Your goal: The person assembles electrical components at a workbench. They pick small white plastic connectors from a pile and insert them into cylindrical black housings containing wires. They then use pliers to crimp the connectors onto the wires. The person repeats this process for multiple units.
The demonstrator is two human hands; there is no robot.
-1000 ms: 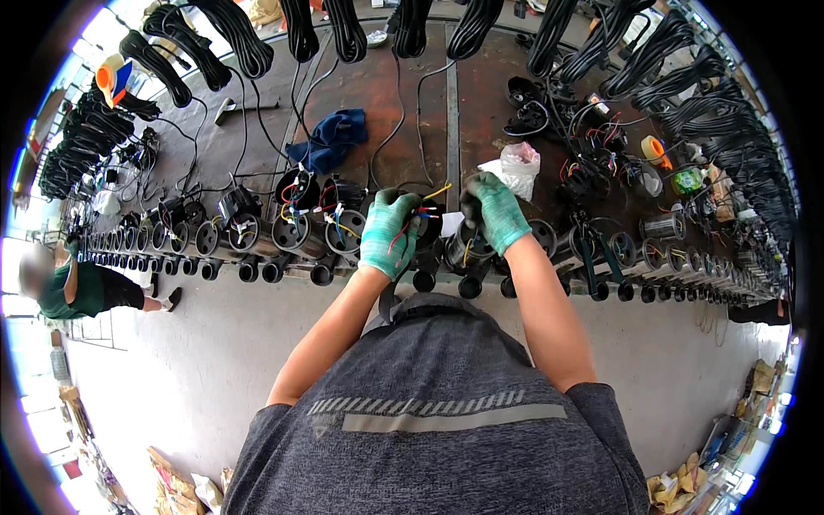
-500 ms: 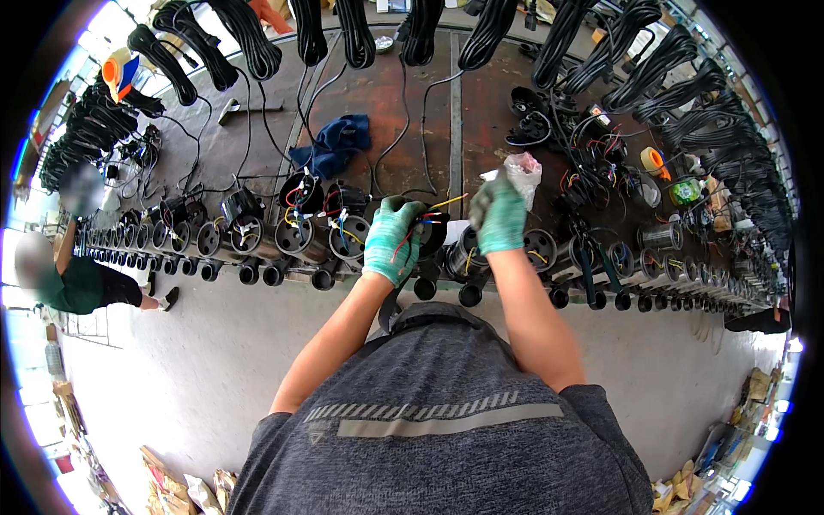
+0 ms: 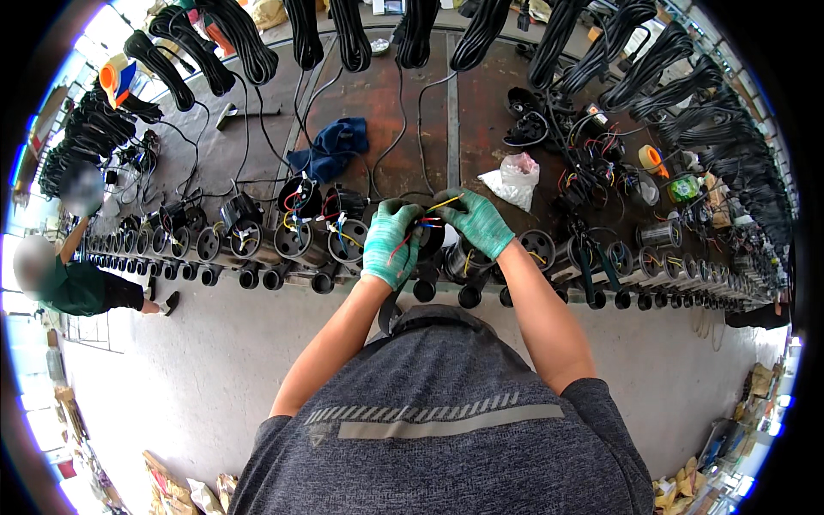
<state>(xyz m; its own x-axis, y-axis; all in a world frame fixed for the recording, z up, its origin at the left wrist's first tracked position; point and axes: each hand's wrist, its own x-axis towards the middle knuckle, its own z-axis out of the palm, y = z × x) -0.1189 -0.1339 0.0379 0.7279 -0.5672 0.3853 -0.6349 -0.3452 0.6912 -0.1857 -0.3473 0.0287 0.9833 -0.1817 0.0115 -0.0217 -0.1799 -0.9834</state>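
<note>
My left hand, in a green knitted glove, is closed around a bundle of thin coloured wires at the table's near edge. Red, blue and white strands poke out beside its fingers. From the same bundle a yellow wire rises to the right. My right hand, gloved alike, has its fingertips pinched at that wire's free end; anything small between them is hidden. Below and between the hands is a dark round housing, partly covered. A clear plastic bag of small white pieces lies beyond my right hand.
Metal cylinders with black round ends line the near edge both ways. Coiled black cables hang across the far side. A blue cloth lies left of centre, green-handled pliers at right. Another person stands far left.
My right hand has come left and down from beside the plastic bag to the yellow wire's end, uncovering the bag. My left hand has stayed on the wires.
</note>
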